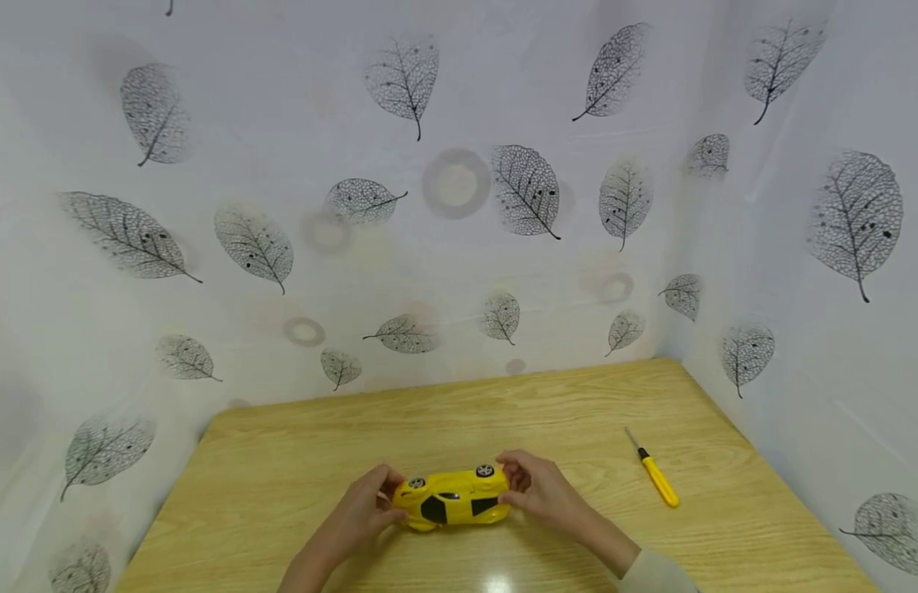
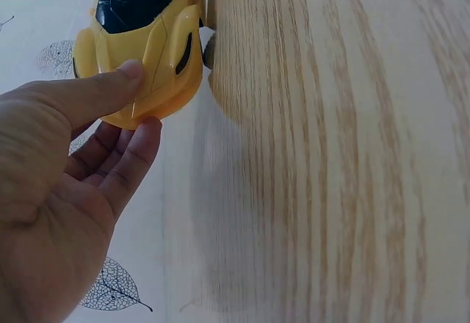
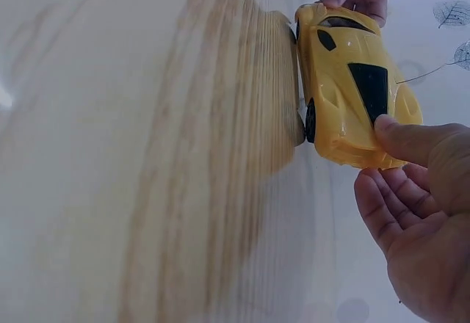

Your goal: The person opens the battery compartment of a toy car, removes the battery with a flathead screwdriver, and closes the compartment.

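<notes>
A yellow toy car (image 1: 459,486) with black windows and dark wheels is held between both hands near the front of the table. My left hand (image 1: 365,506) grips its front end; in the left wrist view the thumb lies on the hood (image 2: 150,59) and the fingers curl beneath the bumper. At the other end, my right hand (image 1: 543,494) pinches the rear, thumb on top by the black rear window (image 3: 369,92) and fingertips under the tail. The car is tilted sideways, with two wheels showing on its far side in the head view.
To the right on the wood-grain table (image 1: 295,445) lies a screwdriver (image 1: 659,479) with a yellow and black handle, its shaft pointing away. A white curtain (image 1: 459,263) printed with dark leaves stands along the table's back and sides.
</notes>
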The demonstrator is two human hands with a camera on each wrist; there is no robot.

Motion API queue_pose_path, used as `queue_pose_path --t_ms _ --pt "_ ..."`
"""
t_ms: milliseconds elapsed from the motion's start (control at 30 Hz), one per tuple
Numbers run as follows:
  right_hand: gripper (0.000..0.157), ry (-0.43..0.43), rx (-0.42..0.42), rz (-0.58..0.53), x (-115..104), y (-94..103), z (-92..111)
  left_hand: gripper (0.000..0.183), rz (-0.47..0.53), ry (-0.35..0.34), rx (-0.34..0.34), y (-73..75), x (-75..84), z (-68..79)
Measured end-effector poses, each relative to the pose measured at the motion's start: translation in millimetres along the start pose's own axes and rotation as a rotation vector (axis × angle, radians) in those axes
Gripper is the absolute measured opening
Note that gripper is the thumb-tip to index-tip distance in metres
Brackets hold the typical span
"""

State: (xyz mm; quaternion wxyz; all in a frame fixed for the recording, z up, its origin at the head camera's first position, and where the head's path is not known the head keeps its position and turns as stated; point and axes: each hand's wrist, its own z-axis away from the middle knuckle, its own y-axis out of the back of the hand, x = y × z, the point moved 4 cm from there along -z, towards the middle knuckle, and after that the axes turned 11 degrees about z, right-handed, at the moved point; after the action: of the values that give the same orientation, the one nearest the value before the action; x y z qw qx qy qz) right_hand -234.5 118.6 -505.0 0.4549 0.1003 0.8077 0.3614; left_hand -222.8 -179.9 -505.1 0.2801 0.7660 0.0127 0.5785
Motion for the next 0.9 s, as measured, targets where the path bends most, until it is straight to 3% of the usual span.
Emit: queue_pose_path --t_ms 233,600,900 --pt "0.034 0.017 -0.016 0.023 -4.6 -0.2 4.1 0.029 0.017 0.018 -0.015 -0.3 -1.3 3.6" --pt "0.032 0.027 0.000 -0.026 -6.1 -2.1 9.8 0.023 -0.005 0.027 -0.076 -1.1 -3.0 7.4" --pt "0.031 0.059 0.026 -0.030 -6.1 -3.6 11.9 0.022 -0.039 0.038 -0.081 0.7 1.3 9.4"
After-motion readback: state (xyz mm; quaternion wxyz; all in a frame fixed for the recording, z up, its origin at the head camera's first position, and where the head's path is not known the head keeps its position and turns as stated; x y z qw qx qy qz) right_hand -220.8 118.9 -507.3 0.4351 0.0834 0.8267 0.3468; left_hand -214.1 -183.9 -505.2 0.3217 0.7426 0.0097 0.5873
